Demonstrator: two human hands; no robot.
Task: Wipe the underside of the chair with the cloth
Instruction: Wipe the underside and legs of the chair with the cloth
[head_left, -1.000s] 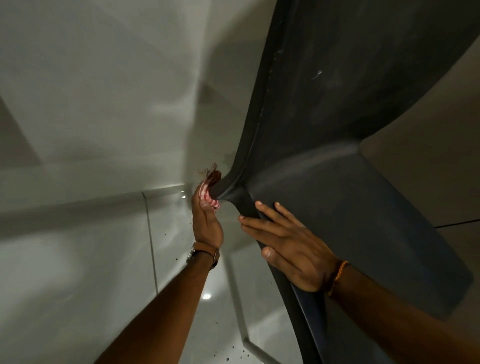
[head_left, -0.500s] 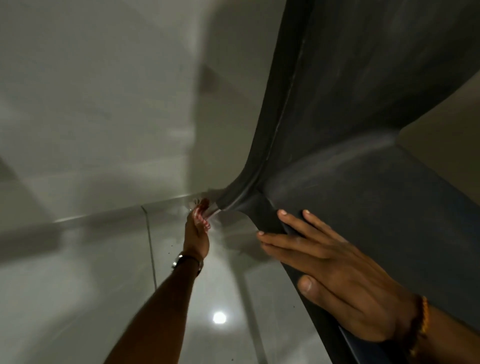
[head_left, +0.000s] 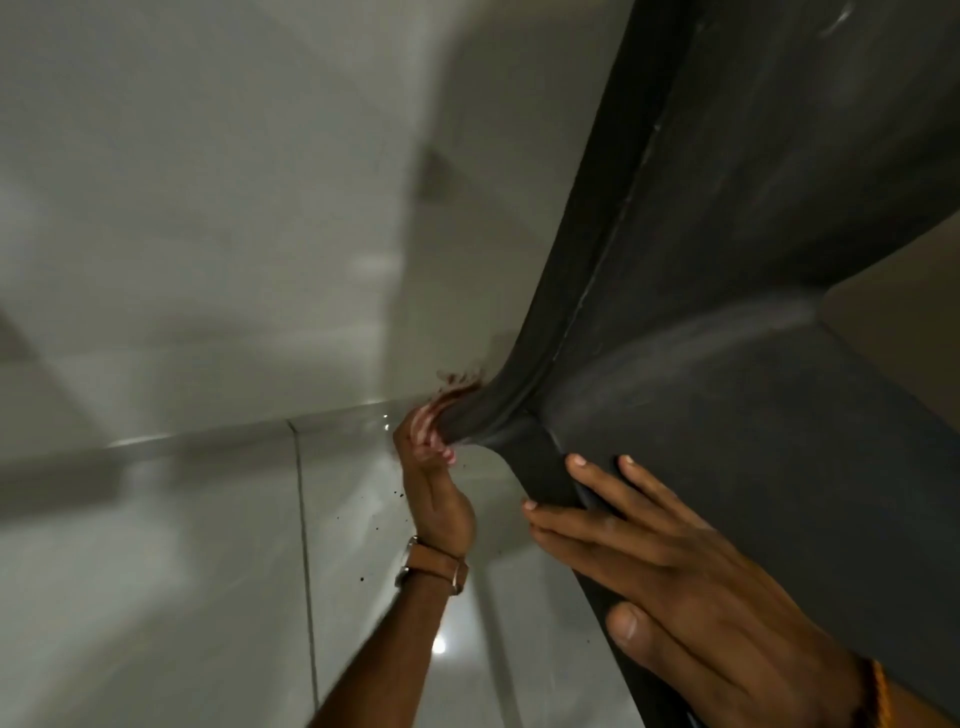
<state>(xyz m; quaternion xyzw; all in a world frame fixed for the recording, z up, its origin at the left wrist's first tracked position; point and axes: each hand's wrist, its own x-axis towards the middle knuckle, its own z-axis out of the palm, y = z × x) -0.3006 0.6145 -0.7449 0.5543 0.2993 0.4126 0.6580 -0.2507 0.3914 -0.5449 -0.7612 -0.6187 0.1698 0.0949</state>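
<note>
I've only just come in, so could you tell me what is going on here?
A person is cleaning a dark chair that is tipped over above a pale tiled floor. The left hand, with a watch on its wrist, holds a reddish cloth bunched around a narrow part of the chair. The right hand lies flat, fingers spread, against the chair's edge, seemingly to steady it. Small dark specks lie on the floor.

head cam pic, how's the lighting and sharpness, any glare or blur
Head view: dim overall; a bright lamp reflection glares off the glossy pale tiled floor beside the left forearm. The dark grey plastic chair is nearly featureless in shadow. The left hand and the reddish-pink cloth it grips are motion-smeared; the right hand, flat on the chair, is sharper. Straight edges bow from the wide lens.
</note>
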